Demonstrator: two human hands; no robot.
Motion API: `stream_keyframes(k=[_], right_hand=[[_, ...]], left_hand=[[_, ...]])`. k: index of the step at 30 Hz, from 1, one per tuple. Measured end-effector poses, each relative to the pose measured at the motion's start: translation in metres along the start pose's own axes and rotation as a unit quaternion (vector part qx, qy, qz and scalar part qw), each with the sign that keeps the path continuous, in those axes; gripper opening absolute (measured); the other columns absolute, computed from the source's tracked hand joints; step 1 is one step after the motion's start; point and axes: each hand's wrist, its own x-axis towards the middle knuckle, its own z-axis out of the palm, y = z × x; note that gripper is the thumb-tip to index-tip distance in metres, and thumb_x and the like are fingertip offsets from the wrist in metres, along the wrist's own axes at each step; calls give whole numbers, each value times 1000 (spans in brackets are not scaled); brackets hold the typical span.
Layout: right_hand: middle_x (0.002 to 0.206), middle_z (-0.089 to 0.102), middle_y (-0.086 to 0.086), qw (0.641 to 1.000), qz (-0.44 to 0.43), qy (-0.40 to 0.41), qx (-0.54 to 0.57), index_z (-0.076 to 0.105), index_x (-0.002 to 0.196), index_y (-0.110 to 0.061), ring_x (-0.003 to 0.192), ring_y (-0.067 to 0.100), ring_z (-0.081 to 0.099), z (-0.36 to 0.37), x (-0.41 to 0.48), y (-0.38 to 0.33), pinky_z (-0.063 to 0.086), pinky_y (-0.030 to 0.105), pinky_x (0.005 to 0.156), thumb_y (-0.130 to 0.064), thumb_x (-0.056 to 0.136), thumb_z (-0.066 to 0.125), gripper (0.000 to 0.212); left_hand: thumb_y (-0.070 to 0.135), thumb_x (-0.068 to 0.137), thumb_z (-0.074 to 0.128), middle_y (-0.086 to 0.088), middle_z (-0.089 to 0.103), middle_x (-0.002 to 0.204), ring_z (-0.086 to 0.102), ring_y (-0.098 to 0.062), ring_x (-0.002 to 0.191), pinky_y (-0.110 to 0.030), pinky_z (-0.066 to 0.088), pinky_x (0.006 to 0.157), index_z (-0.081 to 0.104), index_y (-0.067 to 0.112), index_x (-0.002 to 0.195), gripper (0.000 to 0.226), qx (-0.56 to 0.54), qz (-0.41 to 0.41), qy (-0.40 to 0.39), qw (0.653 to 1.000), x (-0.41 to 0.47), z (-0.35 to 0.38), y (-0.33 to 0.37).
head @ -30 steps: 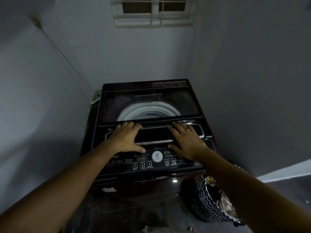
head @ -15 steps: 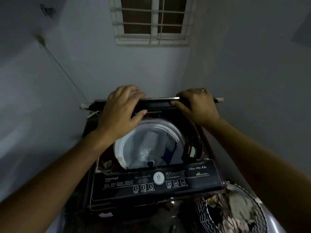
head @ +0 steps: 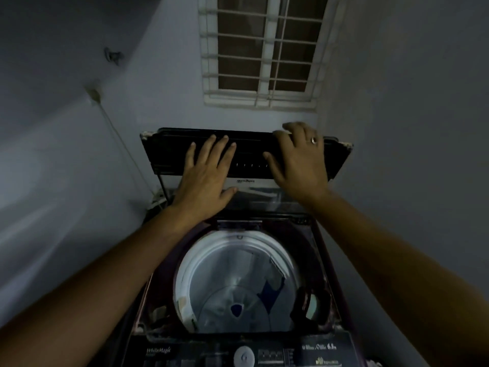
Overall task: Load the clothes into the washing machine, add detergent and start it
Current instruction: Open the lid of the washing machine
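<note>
The dark top-loading washing machine (head: 321, 260) stands in a narrow corner. Its folding lid (head: 169, 152) is raised and doubled up at the back. My left hand (head: 206, 178) lies flat against the lid's face, fingers spread. My right hand (head: 296, 165), with a ring on it, has its fingers hooked over the lid's top edge. Below my arms the drum (head: 211, 266) lies exposed, with a white rim, a grey floor and blue fittings. I see no clothes in it. The control panel (head: 185, 353) runs along the bottom edge.
Grey walls close in on the left and right of the machine. A barred window (head: 264, 49) sits high on the back wall. A thin cable (head: 119, 136) runs down the left wall to behind the machine.
The lid has gone from closed flat to folded and raised at the back, both hands lifting it. The drum is now uncovered, and the laundry basket at lower right has left the view.
</note>
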Motion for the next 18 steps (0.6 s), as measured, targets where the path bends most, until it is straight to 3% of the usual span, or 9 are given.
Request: stream_keyframes(k=[8,18], right_hand=[[154,37,17,991,9,-132,-25,32,154,-10,144,38,31,53,13,23,24,57,118,-50,97,47,71],[165,18,16,970,-19,-238,31,16,160,-9,153,36,13,111,62,64,17,57,123,-53,97,46,83]], left_hand=[[59,85,59,-8,23,164,18,-29,152,-60,18,120,18,10,159,97,-16,-25,-21,999,63,26,-26],[61,83,64,-8,9,167,4,-28,155,-59,14,122,5,11,161,109,-21,-49,-106,993,131,65,-51]])
